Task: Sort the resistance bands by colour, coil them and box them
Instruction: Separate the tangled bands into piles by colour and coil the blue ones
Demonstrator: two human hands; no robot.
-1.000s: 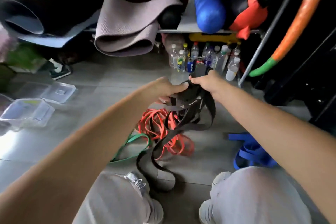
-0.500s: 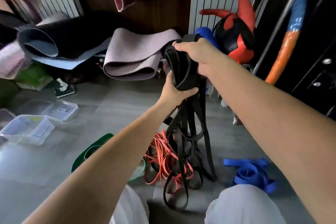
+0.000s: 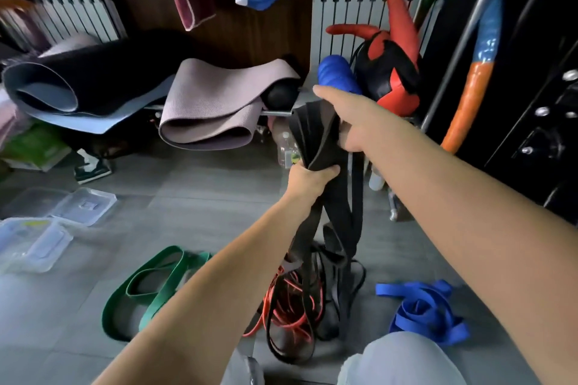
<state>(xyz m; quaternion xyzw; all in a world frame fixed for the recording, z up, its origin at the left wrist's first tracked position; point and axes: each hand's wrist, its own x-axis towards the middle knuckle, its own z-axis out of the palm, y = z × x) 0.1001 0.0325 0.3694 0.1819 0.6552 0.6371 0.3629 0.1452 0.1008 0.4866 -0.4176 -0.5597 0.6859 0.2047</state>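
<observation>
Grey tiled floor; hands hold black bands.

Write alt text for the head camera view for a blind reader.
The right hand and left hand grip a hanging bunch of black bands. Green bands, orange bands and blue bands lie on the floor; clear boxes sit left.

black bands lifted up, right hand raised higher

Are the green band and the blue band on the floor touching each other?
Apart. The head view shows the green band left of the blue band, with the orange bands between.
</observation>
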